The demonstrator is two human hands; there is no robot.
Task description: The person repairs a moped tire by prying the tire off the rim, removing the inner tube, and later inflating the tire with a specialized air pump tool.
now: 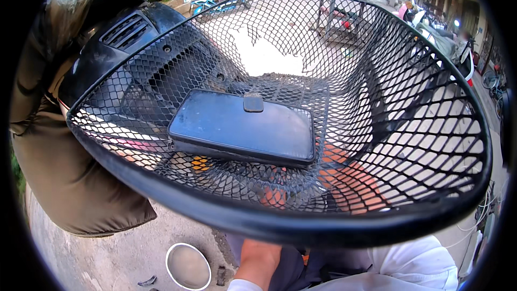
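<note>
A black wire-mesh basket (425,151) fills the middle of the view, mounted at the front of a black scooter (126,29). Inside it lies a black flip case with a clasp tab (242,126), like a phone wallet. Beneath the basket, my left hand (274,195) shows partly through the mesh, its forearm rising from the lower edge. My right hand (344,172) is also below the basket, seen through the mesh farther right. Both hands are close to the scooter's front underside. The mesh hides their fingers and whatever they touch. A small orange-yellow part (201,163) shows through near the left hand.
A brown padded cover (75,178) hangs at the left. On the concrete below stands a round bowl of cloudy liquid (188,267), with a small dark piece (146,281) beside it. Parked scooters (455,48) line the right; a blue bicycle (200,4) stands behind.
</note>
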